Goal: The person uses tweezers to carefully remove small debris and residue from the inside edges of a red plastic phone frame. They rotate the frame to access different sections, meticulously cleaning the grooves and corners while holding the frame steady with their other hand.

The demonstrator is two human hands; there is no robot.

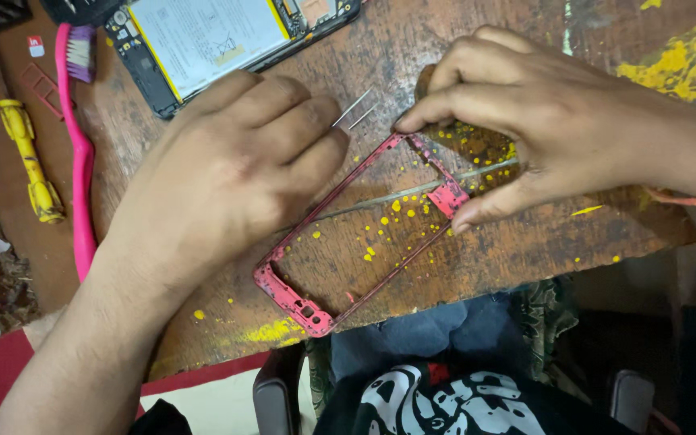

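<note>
Pink phone frame point(364, 234) flat on wooden board point(525, 242); right hand point(557, 121) pinches it; left hand point(227, 177) grips tweezers point(354, 109).

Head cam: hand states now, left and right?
Left hand: closed around tweezers, tips near the red phone frame.
Right hand: pinching the frame's far end between fingertip and thumb, holding it on the wooden table.

Even soft light, no hard shadows, pic sharp w/ slight motion blur at edges, mild glare on phone battery point(203, 32).
</note>
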